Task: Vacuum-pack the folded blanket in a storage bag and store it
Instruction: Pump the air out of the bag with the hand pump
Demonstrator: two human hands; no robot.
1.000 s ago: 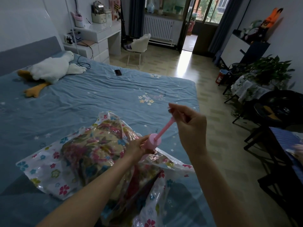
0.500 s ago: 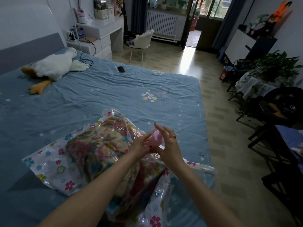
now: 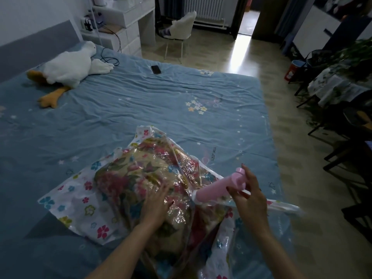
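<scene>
Currently, pink plastic hand pump (image 3: 217, 187) standing tilted on clear flower-printed storage bag (image 3: 80, 206); folded floral blanket (image 3: 128, 174) lying sealed inside, on blue bedsheet (image 3: 141, 101).
Left hand (image 3: 156, 204) pressing flat, fingers straight, on the bag. Right hand (image 3: 248, 198) gripping the pump's upper end. White plush goose (image 3: 68, 67) and black phone (image 3: 156, 69) lying well apart, nothing blocking the bag.

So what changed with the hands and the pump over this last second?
The left hand let go of the pink pump base and now presses flat on the bagged blanket. The right hand pushed the plunger in, then took hold of the pump's top end, tilting it sideways. The storage bag, plush goose and phone stayed put.
</scene>
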